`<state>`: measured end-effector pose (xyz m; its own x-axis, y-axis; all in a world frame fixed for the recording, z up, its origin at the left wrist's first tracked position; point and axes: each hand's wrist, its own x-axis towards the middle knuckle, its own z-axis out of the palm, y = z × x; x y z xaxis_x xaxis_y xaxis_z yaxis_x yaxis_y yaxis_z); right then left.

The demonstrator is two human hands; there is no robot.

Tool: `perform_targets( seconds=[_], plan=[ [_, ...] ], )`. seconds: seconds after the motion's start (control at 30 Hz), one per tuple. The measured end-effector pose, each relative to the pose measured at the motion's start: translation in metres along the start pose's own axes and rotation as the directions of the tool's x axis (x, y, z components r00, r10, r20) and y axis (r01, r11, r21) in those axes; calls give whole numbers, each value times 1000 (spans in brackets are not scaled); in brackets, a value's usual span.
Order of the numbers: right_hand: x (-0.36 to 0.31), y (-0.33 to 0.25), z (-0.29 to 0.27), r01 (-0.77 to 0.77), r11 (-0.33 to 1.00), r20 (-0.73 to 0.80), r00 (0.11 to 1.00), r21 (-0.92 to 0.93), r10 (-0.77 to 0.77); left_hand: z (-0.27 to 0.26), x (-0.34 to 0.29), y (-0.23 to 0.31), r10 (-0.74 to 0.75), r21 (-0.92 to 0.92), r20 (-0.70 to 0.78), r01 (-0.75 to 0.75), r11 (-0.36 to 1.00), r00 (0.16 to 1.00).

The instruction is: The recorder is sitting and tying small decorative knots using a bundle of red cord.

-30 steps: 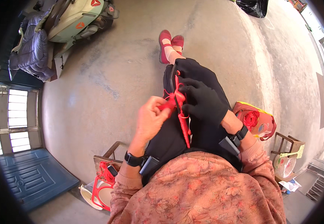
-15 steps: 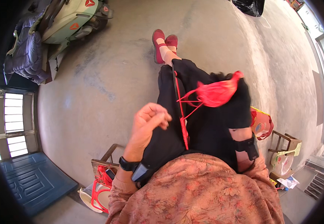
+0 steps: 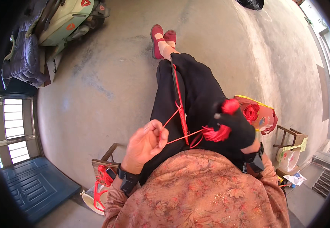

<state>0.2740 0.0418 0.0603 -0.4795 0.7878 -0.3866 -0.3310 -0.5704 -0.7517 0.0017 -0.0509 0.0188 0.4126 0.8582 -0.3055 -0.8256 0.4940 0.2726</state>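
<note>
My left hand (image 3: 145, 144), bare, pinches a strand of red cord (image 3: 184, 136) between thumb and fingers, left of my lap. From there one length runs to the red work and another across to the bundle. My right hand (image 3: 236, 127), in a black glove and blurred, is closed around a bundle of red cord (image 3: 215, 134), whose ends stick out on both sides of the fist. Between my legs stretches a narrow, tightly knotted red strip (image 3: 183, 119). It continues up toward my knees beside a dark band, with a small loop near its lower end.
A red bag (image 3: 267, 117) with more red cord (image 3: 251, 113) stands right of my leg. Wooden stools (image 3: 292, 135) flank me; red straps and a pale basin (image 3: 91, 201) are at the left one. A scooter (image 3: 64, 24) stands far left, and a black plastic bag lies far ahead.
My right hand has swung back and down with the red bundle, uncovering cord in the bag. My left hand now holds a strand, drawn taut away from the strip.
</note>
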Motion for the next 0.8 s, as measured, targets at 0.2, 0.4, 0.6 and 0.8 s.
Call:
perform_targets(
  seconds=[0.2, 0.4, 0.6, 0.8],
  plan=[
    [45, 54, 11, 127, 789, 17, 989, -601, -147, -2, -31, -9, 23, 174, -284, 28, 984, 958],
    [58, 46, -9, -38, 961, -41, 999, -273, 28, 7, -47, -18, 53, 522, -198, 59, 851, 979],
    [55, -7, -83, 48, 949, -298, 943, -312, -146, 15, -44, -12, -63, 251, -206, 115, 961, 977],
    [56, -52, -105, 60, 835, -394, 861, -547, -320, 52, 3, 16, 358, 462, 265, -444, 768, 895]
  ],
)
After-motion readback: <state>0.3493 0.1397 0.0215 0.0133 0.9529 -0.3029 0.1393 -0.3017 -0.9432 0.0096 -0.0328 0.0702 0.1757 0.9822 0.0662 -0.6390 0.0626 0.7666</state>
